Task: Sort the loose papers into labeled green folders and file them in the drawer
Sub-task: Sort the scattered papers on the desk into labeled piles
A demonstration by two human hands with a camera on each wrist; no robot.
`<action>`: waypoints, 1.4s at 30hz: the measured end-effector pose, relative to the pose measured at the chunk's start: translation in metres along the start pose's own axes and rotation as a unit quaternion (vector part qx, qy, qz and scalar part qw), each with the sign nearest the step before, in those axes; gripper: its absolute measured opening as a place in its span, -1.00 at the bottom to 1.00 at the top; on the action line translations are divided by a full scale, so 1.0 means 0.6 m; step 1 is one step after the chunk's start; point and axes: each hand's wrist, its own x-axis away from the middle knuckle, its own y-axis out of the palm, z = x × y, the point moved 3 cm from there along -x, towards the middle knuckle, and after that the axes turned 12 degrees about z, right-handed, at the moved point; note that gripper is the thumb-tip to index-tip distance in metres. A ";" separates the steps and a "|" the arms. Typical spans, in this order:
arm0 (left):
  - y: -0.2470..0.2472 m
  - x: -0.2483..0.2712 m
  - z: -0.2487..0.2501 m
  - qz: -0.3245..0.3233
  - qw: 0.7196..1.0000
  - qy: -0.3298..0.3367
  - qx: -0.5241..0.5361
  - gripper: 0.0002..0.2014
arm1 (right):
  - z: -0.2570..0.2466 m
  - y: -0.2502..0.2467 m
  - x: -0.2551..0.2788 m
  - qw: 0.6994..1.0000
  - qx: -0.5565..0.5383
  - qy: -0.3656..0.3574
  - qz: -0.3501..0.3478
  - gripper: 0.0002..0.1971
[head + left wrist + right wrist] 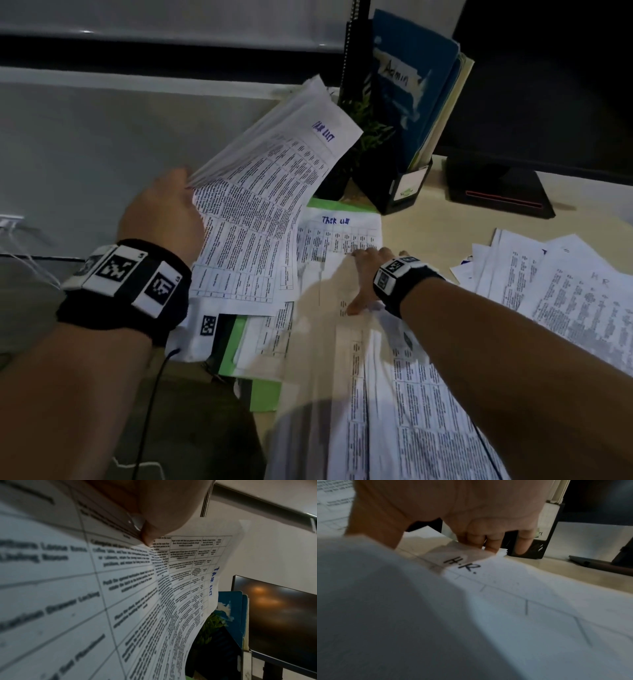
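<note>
Left hand (161, 212) round paper sheaf (267, 192)

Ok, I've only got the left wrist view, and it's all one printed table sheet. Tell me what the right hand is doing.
Observer: The right hand rests on loose sheets on the desk, fingertips at the far edge of a white sheet handwritten "H.R.".
Operator: Now say how much paper the left grip has.
Observer: The left hand holds a fanned stack of white printed sheets, not just one.
Operator: Find me a green folder.
Observer: A bright green paper folder pokes out from under the desk sheets, just beyond the right hand.
</note>
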 end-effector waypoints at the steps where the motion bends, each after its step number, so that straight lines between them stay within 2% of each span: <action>1: -0.002 0.000 -0.005 0.002 1.000 -0.012 0.002 -0.75 | 0.001 0.002 -0.003 1.000 0.018 -0.004 0.004 0.12; 3: -0.004 0.001 -0.011 0.011 0.999 -0.037 0.006 -0.75 | 0.003 -0.003 -0.005 1.000 0.024 -0.006 0.004 -0.09; 4: -0.004 0.003 -0.013 0.014 0.999 -0.046 0.006 -0.75 | 0.003 -0.005 -0.006 1.000 0.026 -0.012 0.000 -0.11; 7: 0.003 0.009 -0.017 0.018 0.998 -0.061 0.007 -0.74 | -0.005 -0.012 -0.004 0.999 0.024 -0.023 0.002 -0.07; 12: 0.006 0.014 -0.018 0.020 0.997 -0.070 0.009 -0.73 | -0.016 -0.019 -0.005 0.997 -0.079 -0.014 -0.018 -0.05; 15: 0.005 0.016 -0.017 0.017 0.998 -0.063 0.009 -0.73 | -0.019 -0.025 0.001 0.998 -0.048 -0.021 -0.036 -0.17; 18: 0.003 0.013 -0.017 0.011 0.998 -0.055 0.005 -0.73 | -0.019 -0.032 0.010 0.999 -0.004 -0.037 -0.024 -0.28; 22: -0.001 0.009 -0.017 0.009 0.998 -0.057 0.008 -0.72 | -0.023 -0.039 0.022 0.999 -0.028 -0.035 -0.004 -0.21; 25: 0.000 0.007 -0.012 0.000 0.999 -0.051 0.010 -0.72 | -0.025 -0.043 0.022 0.999 -0.038 -0.025 -0.018 -0.25; 31: 0.012 0.009 -0.001 -0.008 0.999 -0.041 0.013 -0.72 | -0.023 -0.055 0.037 0.998 0.032 -0.042 -0.016 -0.35; 36: 0.018 0.007 -0.002 -0.011 0.999 -0.044 0.007 -0.74 | -0.019 -0.048 0.029 0.999 -0.042 -0.012 -0.011 -0.20; 38: 0.020 0.006 -0.001 -0.009 0.999 -0.039 0.008 -0.75 | -0.019 -0.046 0.026 0.999 -0.048 -0.008 -0.004 -0.32; 42: 0.022 0.005 -0.001 0.000 0.999 -0.038 0.012 -0.75 | -0.021 -0.046 0.026 0.996 -0.079 -0.026 -0.030 -0.70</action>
